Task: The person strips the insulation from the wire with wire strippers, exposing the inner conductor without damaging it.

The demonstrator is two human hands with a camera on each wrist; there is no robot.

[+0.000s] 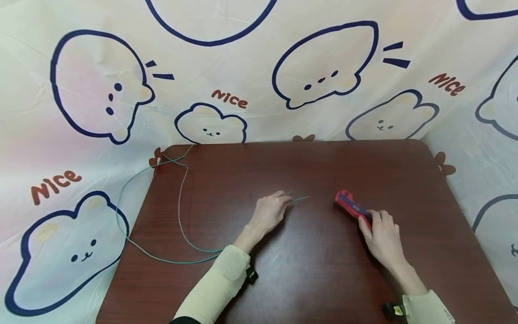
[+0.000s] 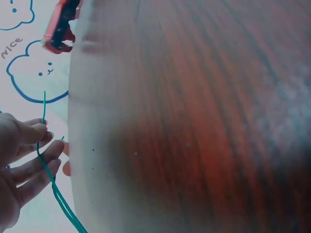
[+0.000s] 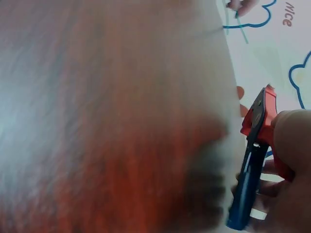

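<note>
At the brown table [image 1: 307,270], my left hand [image 1: 270,210] pinches green wire [image 2: 45,166]; my right hand [image 1: 382,236] grips a red tool [image 1: 351,208]. I should keep both steady.

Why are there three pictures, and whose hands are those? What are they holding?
There's no robot here, just one person's bare hands! The widest picture comes from a camera worn on the head, looking down. The other two come from cameras on each wrist. The left hand pinches some thin green wire. The right hand grips a red-and-blue tool. Loops of wire lie partly on the brown table and reach past its left edge. Behind hangs a cartoon sheet.
</note>
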